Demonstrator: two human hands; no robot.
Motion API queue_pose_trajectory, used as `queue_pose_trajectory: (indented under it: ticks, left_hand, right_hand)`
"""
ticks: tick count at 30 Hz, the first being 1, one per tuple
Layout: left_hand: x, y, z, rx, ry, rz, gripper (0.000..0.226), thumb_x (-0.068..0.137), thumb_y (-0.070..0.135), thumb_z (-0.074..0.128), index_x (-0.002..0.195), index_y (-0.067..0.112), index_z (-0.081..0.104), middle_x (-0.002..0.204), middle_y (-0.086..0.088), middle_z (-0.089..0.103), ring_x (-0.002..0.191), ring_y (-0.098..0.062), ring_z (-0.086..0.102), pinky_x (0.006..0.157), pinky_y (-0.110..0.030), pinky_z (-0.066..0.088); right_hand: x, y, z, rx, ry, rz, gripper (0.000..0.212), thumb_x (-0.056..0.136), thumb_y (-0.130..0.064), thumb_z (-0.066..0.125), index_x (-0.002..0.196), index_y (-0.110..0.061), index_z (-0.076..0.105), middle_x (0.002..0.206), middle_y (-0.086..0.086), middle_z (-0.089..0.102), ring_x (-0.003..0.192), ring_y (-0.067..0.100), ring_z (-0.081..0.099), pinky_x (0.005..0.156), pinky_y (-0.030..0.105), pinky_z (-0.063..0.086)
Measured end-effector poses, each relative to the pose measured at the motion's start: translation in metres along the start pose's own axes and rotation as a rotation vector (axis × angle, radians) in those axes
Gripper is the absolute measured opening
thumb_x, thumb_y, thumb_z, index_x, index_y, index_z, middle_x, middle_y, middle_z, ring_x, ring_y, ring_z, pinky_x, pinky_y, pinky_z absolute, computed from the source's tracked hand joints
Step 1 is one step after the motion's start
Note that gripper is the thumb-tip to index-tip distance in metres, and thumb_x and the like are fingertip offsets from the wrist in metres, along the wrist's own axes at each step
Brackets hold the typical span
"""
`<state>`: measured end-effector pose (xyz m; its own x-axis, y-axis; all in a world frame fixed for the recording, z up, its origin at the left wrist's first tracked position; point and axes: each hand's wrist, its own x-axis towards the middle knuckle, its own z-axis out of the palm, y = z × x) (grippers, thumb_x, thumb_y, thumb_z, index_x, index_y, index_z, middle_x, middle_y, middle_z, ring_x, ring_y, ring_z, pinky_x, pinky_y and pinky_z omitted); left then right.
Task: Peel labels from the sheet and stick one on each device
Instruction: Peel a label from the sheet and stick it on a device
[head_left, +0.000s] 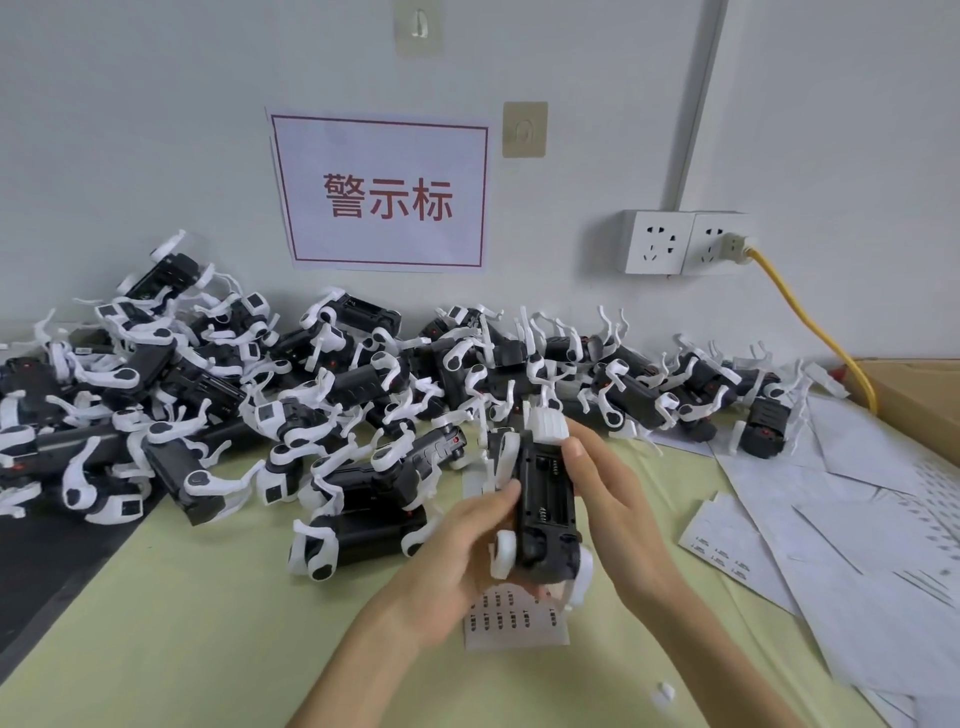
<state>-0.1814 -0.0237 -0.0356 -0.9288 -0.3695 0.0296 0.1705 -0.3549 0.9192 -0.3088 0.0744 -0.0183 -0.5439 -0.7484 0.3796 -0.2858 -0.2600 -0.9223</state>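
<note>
A person's left hand (457, 566) and right hand (608, 499) both grip a black-and-white device (545, 499) above a pale green surface (208, 623), fingers curled round its sides; the black underside faces up, showing an open battery bay with springs, white wheels and white limbs. A label sheet (514, 618) printed with rows of small dark labels lies on the surface directly beneath it. Behind, a heap of like devices (311, 395) sprawls along the wall, with spent backing sheets (857, 545) at right
</note>
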Motion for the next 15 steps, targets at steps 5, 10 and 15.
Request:
queue_pose_trajectory:
  ticks: [5, 10, 15]
  left_hand:
    - [0.001, 0.000, 0.001, 0.035, 0.083, 0.061, 0.060, 0.078, 0.056, 0.083, 0.123, 0.018, 0.074, 0.094, -0.005, 0.079, 0.090, -0.021, 0.074, 0.077, -0.028, 0.058]
    - [0.003, 0.000, -0.005, -0.070, 0.285, 0.071, 0.052, 0.088, 0.041, 0.076, 0.130, 0.012, 0.069, 0.127, -0.021, 0.070, 0.122, -0.042, 0.064, 0.113, -0.056, 0.042]
    - [0.002, 0.006, -0.001, -0.153, 0.343, 0.164, 0.039, 0.079, 0.031, 0.081, 0.112, 0.010, 0.077, 0.107, -0.016, 0.071, 0.088, -0.027, 0.072, 0.067, -0.028, 0.054]
  right_hand:
    - [0.002, 0.003, -0.002, -0.053, 0.062, 0.017, 0.035, 0.096, -0.045, 0.061, 0.130, -0.035, 0.064, 0.119, -0.012, 0.070, 0.110, 0.006, 0.064, 0.085, 0.019, 0.051]
    - [-0.005, 0.006, 0.000, -0.179, -0.121, -0.036, 0.044, 0.090, -0.045, 0.060, 0.133, -0.052, 0.060, 0.124, -0.030, 0.064, 0.114, 0.005, 0.060, 0.091, 0.021, 0.048]
    - [-0.008, 0.007, 0.007, -0.309, -0.150, -0.126, 0.054, 0.089, -0.051, 0.067, 0.140, -0.052, 0.052, 0.134, -0.031, 0.056, 0.127, 0.000, 0.052, 0.096, 0.008, 0.038]
